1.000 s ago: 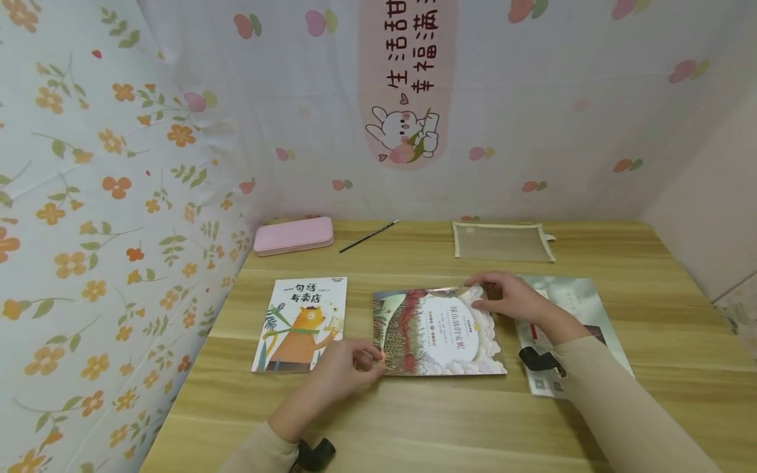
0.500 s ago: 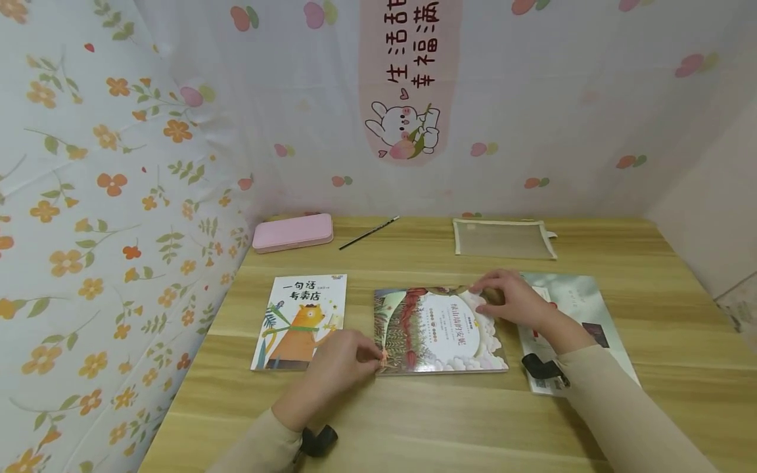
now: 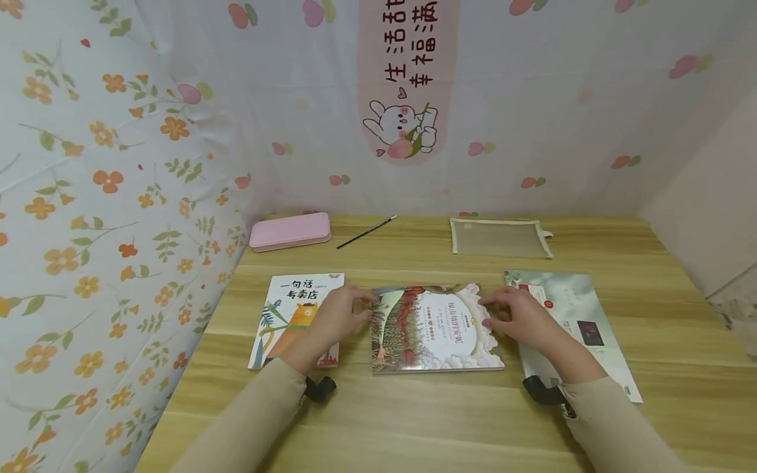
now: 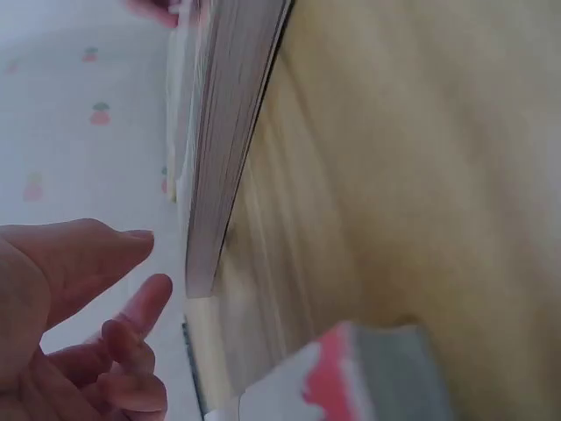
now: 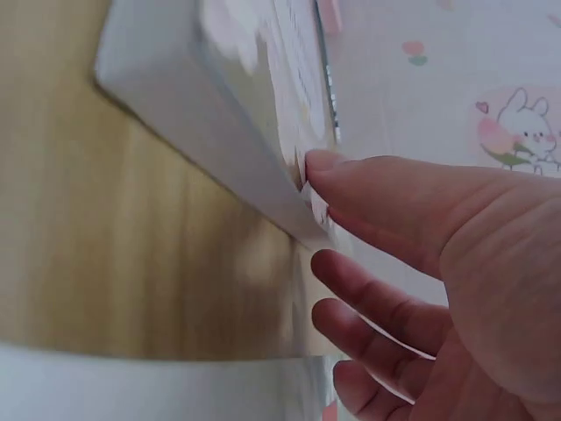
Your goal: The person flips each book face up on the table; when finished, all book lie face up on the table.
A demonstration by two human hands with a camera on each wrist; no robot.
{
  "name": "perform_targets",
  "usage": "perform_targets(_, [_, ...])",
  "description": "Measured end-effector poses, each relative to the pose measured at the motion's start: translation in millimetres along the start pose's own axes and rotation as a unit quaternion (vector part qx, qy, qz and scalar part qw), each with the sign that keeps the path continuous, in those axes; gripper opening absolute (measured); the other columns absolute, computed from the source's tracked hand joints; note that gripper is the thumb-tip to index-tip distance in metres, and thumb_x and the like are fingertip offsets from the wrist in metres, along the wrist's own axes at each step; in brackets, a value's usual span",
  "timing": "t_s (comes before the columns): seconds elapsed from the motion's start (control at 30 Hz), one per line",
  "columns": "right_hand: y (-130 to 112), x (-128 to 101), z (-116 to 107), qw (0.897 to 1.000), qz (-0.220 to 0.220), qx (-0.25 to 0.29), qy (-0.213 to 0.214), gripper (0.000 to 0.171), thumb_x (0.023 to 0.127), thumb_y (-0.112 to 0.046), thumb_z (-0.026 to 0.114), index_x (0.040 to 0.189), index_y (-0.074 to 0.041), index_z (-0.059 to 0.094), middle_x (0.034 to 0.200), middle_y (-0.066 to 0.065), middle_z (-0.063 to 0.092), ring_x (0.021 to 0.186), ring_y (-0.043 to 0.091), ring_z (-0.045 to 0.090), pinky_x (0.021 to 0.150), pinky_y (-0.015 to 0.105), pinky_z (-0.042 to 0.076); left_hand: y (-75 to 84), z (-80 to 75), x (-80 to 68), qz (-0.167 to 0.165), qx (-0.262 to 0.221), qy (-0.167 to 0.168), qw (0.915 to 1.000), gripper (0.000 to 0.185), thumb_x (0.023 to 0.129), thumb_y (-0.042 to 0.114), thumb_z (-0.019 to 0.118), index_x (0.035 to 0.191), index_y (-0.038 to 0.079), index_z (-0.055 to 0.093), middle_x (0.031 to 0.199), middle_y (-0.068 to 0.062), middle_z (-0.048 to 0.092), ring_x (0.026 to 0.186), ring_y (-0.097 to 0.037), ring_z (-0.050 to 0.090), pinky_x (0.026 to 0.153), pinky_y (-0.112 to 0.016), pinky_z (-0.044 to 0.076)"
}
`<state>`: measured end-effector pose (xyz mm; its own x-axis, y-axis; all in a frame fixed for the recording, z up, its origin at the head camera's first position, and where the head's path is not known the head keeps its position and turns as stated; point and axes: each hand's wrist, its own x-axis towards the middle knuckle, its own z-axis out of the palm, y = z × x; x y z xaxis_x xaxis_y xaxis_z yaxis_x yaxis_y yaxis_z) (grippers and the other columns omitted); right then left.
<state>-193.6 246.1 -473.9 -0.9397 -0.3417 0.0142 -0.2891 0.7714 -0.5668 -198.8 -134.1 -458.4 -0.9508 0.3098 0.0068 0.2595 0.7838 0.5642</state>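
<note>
A picture book (image 3: 434, 328) with a white oval and leafy art lies sideways in the middle of the table. My left hand (image 3: 343, 315) is by its upper left corner, over part of a book with an orange bear (image 3: 296, 322). In the left wrist view, the left thumb and fingers (image 4: 131, 351) are parted and clear of the page block (image 4: 219, 149). Near the upper right corner is my right hand (image 3: 523, 318), partly over a pale green book (image 3: 582, 315). In the right wrist view, its thumb overlaps the book's edge (image 5: 219, 149), fingers loosely bent; contact is unclear.
Along the back of the wooden table (image 3: 437, 420) lie a pink pencil case (image 3: 290, 232), a dark pencil (image 3: 367, 231) and a mesh zip pouch (image 3: 499, 238). Patterned cloth (image 3: 296, 98) hangs behind and on the left.
My left hand has moved up from the middle book's lower left corner to near its upper left. The right hand has shifted slightly right and down. The middle book has stayed about where it was.
</note>
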Motion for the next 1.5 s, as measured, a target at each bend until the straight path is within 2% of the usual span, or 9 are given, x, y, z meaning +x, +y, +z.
perform_targets(0.1, [-4.5, -4.7, 2.4, 1.000, -0.002, -0.003, 0.002, 0.034, 0.086, -0.017, 0.084, 0.119, -0.012, 0.076, 0.120, 0.016, 0.069, 0.105, 0.031, 0.062, 0.091, 0.048, 0.052, -3.6, -2.8, 10.1, -0.010, 0.002, -0.002, 0.9999, 0.024, 0.093, 0.012, 0.075, 0.116, 0.015, 0.078, 0.123, -0.007, 0.072, 0.117, -0.029, 0.066, 0.097, -0.047, 0.054])
perform_targets(0.23, [-9.0, -12.1, 3.4, 1.000, 0.002, -0.007, -0.004, 0.036, 0.084, -0.018, 0.085, 0.119, -0.012, 0.076, 0.103, 0.006, 0.066, 0.086, 0.020, 0.054, 0.072, 0.031, 0.045, -7.0, -5.1, 22.6, -0.015, 0.011, -0.010, 0.9998, 0.025, 0.095, 0.015, 0.074, 0.120, 0.017, 0.077, 0.134, -0.009, 0.066, 0.126, -0.032, 0.062, 0.104, -0.050, 0.052])
perform_targets(0.3, [-11.1, -16.0, 3.2, 1.000, 0.014, -0.009, -0.015, 0.039, 0.084, -0.020, 0.086, 0.121, -0.011, 0.075, 0.098, 0.004, 0.063, 0.081, 0.018, 0.050, 0.066, 0.028, 0.040, -7.8, -5.4, 27.4, -0.016, 0.012, -0.016, 0.9997, 0.026, 0.096, 0.017, 0.074, 0.122, 0.017, 0.076, 0.137, -0.009, 0.065, 0.128, -0.032, 0.061, 0.106, -0.050, 0.051])
perform_targets(0.5, [-20.8, -28.0, 1.5, 0.998, 0.042, -0.027, -0.033, 0.043, 0.081, -0.027, 0.089, 0.120, -0.016, 0.076, 0.097, 0.001, 0.062, 0.078, 0.015, 0.051, 0.063, 0.027, 0.040, -10.1, -5.4, 34.8, -0.007, 0.021, -0.028, 0.9994, 0.025, 0.096, 0.017, 0.075, 0.120, 0.016, 0.077, 0.133, -0.007, 0.067, 0.130, -0.030, 0.061, 0.110, -0.049, 0.048])
perform_targets(0.6, [-27.2, -34.5, 1.7, 0.998, 0.045, -0.032, -0.036, 0.045, 0.077, -0.030, 0.092, 0.117, -0.017, 0.077, 0.109, 0.005, 0.065, 0.082, 0.016, 0.054, 0.067, 0.029, 0.044, -11.2, -4.5, 36.3, -0.012, 0.021, -0.031, 0.9992, 0.021, 0.095, 0.017, 0.075, 0.116, 0.017, 0.078, 0.132, -0.006, 0.068, 0.130, -0.030, 0.060, 0.112, -0.048, 0.047])
perform_targets(0.7, [-32.6, -39.4, 1.4, 0.997, 0.039, -0.052, -0.034, 0.050, 0.072, -0.034, 0.094, 0.117, -0.017, 0.078, 0.124, 0.009, 0.065, 0.096, 0.024, 0.061, 0.080, 0.041, 0.054, -11.2, -4.1, 37.3, -0.017, 0.018, -0.035, 0.9991, 0.019, 0.095, 0.018, 0.075, 0.114, 0.016, 0.079, 0.131, -0.006, 0.069, 0.131, -0.030, 0.060, 0.112, -0.048, 0.046])
perform_targets(0.83, [-35.7, -41.3, 0.5, 0.996, 0.022, -0.076, -0.028, 0.056, 0.068, -0.039, 0.096, 0.117, -0.017, 0.078, 0.127, 0.011, 0.065, 0.115, 0.035, 0.062, 0.094, 0.057, 0.053, -10.1, -4.6, 38.2, -0.024, 0.015, -0.034, 0.9990, 0.018, 0.095, 0.018, 0.076, 0.113, 0.016, 0.079, 0.129, -0.006, 0.069, 0.131, -0.029, 0.060, 0.113, -0.047, 0.046])
perform_targets(1.03, [-36.1, -42.4, 1.5, 0.996, 0.017, -0.080, -0.024, 0.061, 0.064, -0.040, 0.098, 0.117, -0.018, 0.077, 0.127, 0.009, 0.065, 0.116, 0.035, 0.062, 0.096, 0.057, 0.053, -10.0, -4.7, 38.3, -0.038, 0.007, -0.034, 0.9987, 0.019, 0.095, 0.018, 0.076, 0.113, 0.016, 0.079, 0.131, -0.007, 0.069, 0.133, -0.030, 0.058, 0.115, -0.047, 0.044])
perform_targets(1.5, [-33.3, -40.3, -0.4, 0.997, 0.007, -0.071, -0.029, 0.057, 0.071, -0.028, 0.095, 0.123, -0.012, 0.076, 0.132, 0.016, 0.065, 0.124, 0.043, 0.059, 0.101, 0.063, 0.048, -11.2, -4.9, 24.3, -0.068, -0.007, -0.039, 0.9969, 0.019, 0.091, 0.022, 0.080, 0.109, 0.018, 0.078, 0.129, -0.004, 0.070, 0.131, -0.030, 0.060, 0.112, -0.049, 0.045])
